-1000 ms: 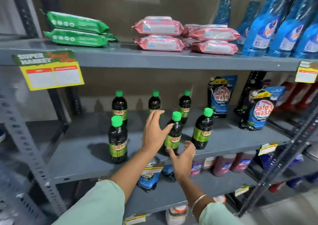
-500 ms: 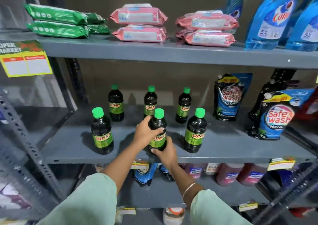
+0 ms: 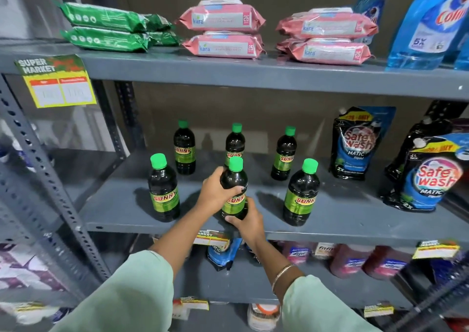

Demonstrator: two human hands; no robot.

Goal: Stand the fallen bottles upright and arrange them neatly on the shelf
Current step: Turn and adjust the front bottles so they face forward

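now arranging: left hand [image 3: 215, 194] and right hand [image 3: 247, 220] both gripping middle front bottle [image 3: 234, 192], apparently resting on shelf [image 3: 355, 217]. next: nudge level with neighbours, release.

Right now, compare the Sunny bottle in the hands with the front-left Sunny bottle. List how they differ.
The held bottle is gripped by the left hand at its shoulder and the right hand near its base; the front-left bottle stands free. The held bottle's label is partly covered by fingers; the front-left bottle's label shows fully. The held bottle sits mid-row, the other at the row's left end. Both are upright, dark, green-capped.
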